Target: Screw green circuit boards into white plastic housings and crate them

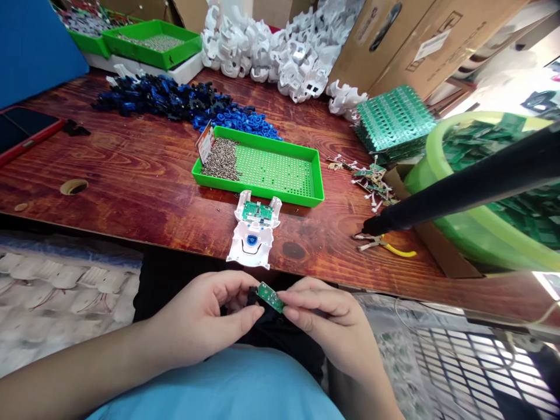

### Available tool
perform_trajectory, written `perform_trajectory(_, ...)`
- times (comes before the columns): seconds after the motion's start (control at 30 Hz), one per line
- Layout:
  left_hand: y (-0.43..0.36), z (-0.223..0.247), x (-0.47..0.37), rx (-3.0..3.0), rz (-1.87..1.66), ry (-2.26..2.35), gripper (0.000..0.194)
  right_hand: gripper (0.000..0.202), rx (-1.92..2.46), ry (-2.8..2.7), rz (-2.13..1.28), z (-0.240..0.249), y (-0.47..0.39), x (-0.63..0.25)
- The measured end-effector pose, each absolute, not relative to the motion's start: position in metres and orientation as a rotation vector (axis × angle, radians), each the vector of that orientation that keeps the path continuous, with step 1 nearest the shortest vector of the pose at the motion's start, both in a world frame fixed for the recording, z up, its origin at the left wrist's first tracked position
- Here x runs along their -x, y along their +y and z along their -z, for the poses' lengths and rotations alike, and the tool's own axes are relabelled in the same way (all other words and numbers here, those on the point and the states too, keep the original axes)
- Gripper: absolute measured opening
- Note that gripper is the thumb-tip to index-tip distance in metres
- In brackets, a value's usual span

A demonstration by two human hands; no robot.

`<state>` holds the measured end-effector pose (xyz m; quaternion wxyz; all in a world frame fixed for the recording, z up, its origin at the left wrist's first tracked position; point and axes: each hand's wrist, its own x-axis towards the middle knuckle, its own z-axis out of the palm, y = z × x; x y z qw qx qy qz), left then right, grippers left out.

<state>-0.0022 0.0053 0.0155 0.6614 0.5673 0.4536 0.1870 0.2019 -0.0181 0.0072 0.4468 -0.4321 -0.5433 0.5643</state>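
Over my lap, my left hand (223,318) grips a small black plastic part (252,296), partly hidden by the fingers. Between thumb and fingertips, my right hand (326,312) pinches one end of a small green circuit board (270,297). The board's other end meets the black part; whether they are joined I cannot tell. Just beyond my hands, at the table edge, lies an open white plastic housing (251,245) with a blue button and a black curved strip. A green board (258,211) sits in its far half.
A green tray (321,175) holds many small screws. Behind it are piles of blue and black parts (175,102) and white shells (280,52). Right stand stacked green boards (394,119), yellow-handled pliers (398,251) and a full tub (431,151), crossed by a black pole (464,189).
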Motion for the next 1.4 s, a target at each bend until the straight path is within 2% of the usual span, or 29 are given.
perform_trajectory(0.63,0.005,-0.013,0.001,-1.162,-0.496,0.966,0.009,0.02,0.992,-1.151,-1.586,0.009,-0.019,-0.199)
perform_trajectory(1.0,0.004,-0.016,0.006,-1.153,-0.481,0.998,0.011,0.03,1.122,-1.486,-1.183,-0.005,-0.024,-0.194)
perform_trajectory(1.2,0.002,-0.016,0.006,-1.169,-0.463,1.022,0.019,0.036,1.125,-1.62,-1.045,-0.007,-0.027,-0.193)
perform_trajectory(1.4,0.002,-0.013,0.004,-1.062,-0.506,0.994,0.016,0.037,1.098,-1.677,-0.965,-0.009,-0.029,-0.191)
